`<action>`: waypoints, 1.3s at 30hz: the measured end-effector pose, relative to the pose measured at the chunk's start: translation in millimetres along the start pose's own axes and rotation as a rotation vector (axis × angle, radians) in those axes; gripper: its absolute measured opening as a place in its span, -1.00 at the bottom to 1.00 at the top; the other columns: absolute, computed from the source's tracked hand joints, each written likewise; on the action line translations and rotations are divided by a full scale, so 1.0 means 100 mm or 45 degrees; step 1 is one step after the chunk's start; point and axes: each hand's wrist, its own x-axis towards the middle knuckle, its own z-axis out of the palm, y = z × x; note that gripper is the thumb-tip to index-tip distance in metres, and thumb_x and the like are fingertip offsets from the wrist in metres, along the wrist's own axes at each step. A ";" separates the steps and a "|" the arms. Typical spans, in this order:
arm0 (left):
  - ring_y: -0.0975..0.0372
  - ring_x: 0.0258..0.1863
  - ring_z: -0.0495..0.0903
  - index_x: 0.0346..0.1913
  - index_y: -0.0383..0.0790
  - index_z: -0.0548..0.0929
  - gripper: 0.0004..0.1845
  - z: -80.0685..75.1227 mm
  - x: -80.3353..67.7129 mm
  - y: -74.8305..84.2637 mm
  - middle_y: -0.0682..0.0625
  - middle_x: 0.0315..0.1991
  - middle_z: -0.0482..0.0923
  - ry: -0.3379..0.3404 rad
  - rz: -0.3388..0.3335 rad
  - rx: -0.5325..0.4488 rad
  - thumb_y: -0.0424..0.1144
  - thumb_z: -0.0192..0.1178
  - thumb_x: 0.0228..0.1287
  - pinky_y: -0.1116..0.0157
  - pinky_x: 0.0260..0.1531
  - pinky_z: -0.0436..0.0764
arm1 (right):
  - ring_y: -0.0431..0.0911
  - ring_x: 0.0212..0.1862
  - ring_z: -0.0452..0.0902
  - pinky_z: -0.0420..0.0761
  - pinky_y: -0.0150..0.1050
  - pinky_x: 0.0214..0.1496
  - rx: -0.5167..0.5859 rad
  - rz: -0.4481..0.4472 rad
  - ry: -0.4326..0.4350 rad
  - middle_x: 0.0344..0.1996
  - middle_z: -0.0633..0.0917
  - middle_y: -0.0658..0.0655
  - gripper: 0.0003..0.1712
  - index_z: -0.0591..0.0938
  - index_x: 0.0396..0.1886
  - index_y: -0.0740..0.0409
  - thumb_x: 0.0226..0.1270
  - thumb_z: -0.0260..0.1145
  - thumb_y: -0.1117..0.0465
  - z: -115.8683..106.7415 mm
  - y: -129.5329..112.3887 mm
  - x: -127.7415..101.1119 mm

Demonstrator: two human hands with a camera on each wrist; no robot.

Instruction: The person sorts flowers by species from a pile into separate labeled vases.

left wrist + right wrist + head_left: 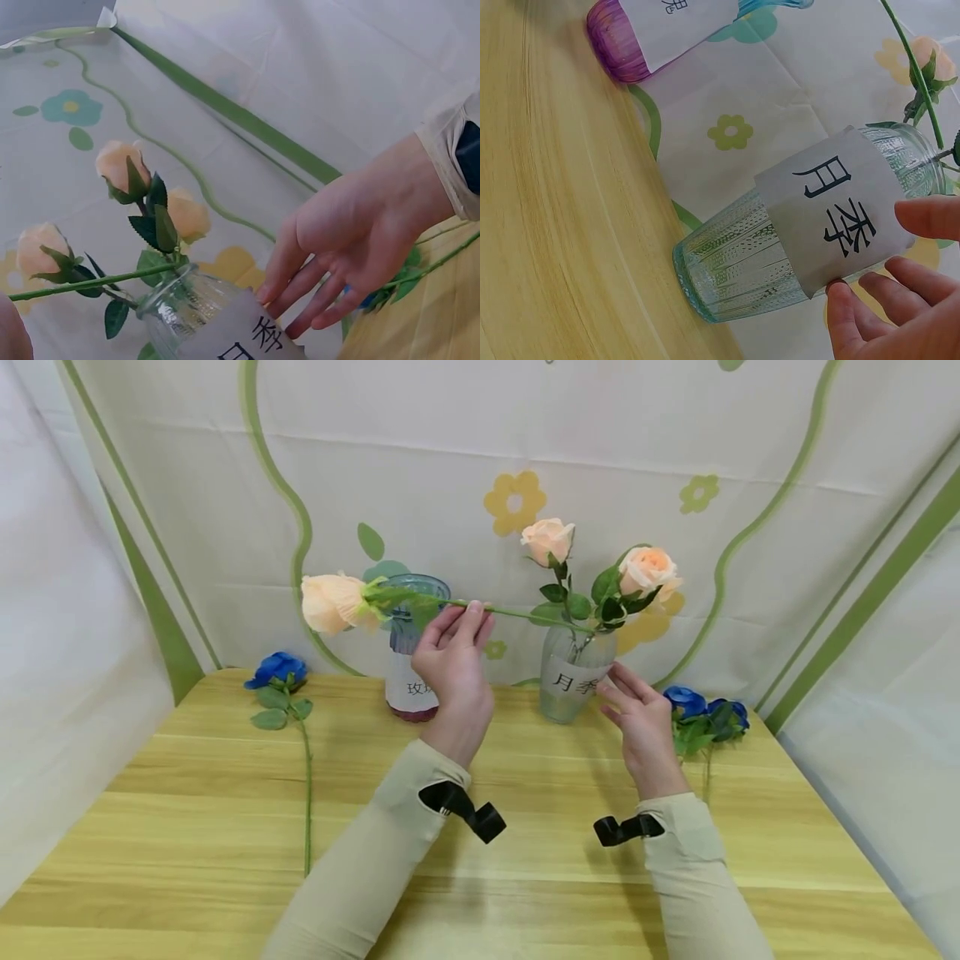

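Left hand raised above the surface, fingertips pinching the green stem of a peach rose. Grip is grasping that stem about midway along. Stem's long axis runs near level, left to right in the head view: bloom well out to the left of the grip, cut end pointing right and reaching the mouth of the clear glass vase. From the head view I cannot tell whether the tip is already inside the rim or just at it.

Right hand beside the same vase, on its right flank. Fingers straight and relaxed, tips touching or just off the paper label; the right wrist view shows fingertips at the label's edge, not wrapped round the glass. Grip released, holding nothing.

Vase already carries two peach roses, upright, leaves crowding the neck. So the stem end lies nearest the right hand, the bloom nearest neither.

Second vase, purple-based with a label, stands behind the left hand. Blue rose lies flat on the surface at far left, stem toward the viewer. More blue roses lie just right of the right hand.
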 end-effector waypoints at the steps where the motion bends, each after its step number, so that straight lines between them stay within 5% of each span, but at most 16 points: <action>1: 0.13 -0.31 0.84 -0.27 -0.33 0.69 -0.84 0.02 0.00 -0.02 -0.13 -0.34 0.74 -0.001 -0.001 -0.002 -0.54 0.48 0.22 0.19 -0.10 0.83 | -0.12 0.59 0.37 0.47 -0.10 0.55 0.009 -0.001 -0.002 0.65 0.35 -0.03 -0.29 0.35 0.65 -0.11 0.60 0.31 0.15 0.00 0.00 0.00; 13: 0.15 -0.31 0.83 -0.25 -0.31 0.72 -0.85 0.13 0.08 -0.18 -0.11 -0.32 0.73 0.019 0.040 0.026 -0.55 0.48 0.21 0.18 -0.06 0.83 | -0.11 0.58 0.39 0.45 -0.04 0.58 -0.003 0.001 0.017 0.65 0.35 -0.02 -0.28 0.34 0.66 -0.08 0.59 0.32 0.16 0.02 -0.02 0.00; 24: 0.18 -0.28 0.82 -0.22 -0.38 0.75 -0.88 0.29 0.06 -0.31 -0.08 -0.33 0.74 -0.031 0.019 0.109 -0.53 0.48 0.22 0.16 -0.01 0.82 | -0.11 0.58 0.40 0.61 -0.41 0.20 0.006 0.001 0.007 0.64 0.37 -0.03 -0.29 0.36 0.64 -0.08 0.58 0.32 0.17 0.01 -0.03 0.01; 32: 0.17 -0.25 0.83 -0.07 -0.51 0.75 -0.76 0.34 0.06 -0.47 -0.06 -0.32 0.76 -0.039 -0.007 0.167 -0.51 0.49 0.22 0.13 0.03 0.81 | -0.11 0.56 0.41 0.55 -0.27 0.38 -0.005 -0.002 0.008 0.64 0.38 -0.03 -0.31 0.37 0.64 -0.08 0.60 0.30 0.17 0.03 -0.04 -0.01; 39: 0.22 -0.30 0.79 -0.15 -0.41 0.80 -0.84 0.41 0.06 -0.58 -0.07 -0.32 0.77 -0.034 0.013 0.221 -0.51 0.50 0.21 0.16 0.00 0.81 | -0.11 0.57 0.40 0.49 -0.12 0.51 -0.015 -0.008 0.008 0.64 0.37 -0.03 -0.30 0.36 0.64 -0.08 0.59 0.31 0.16 0.05 -0.04 -0.02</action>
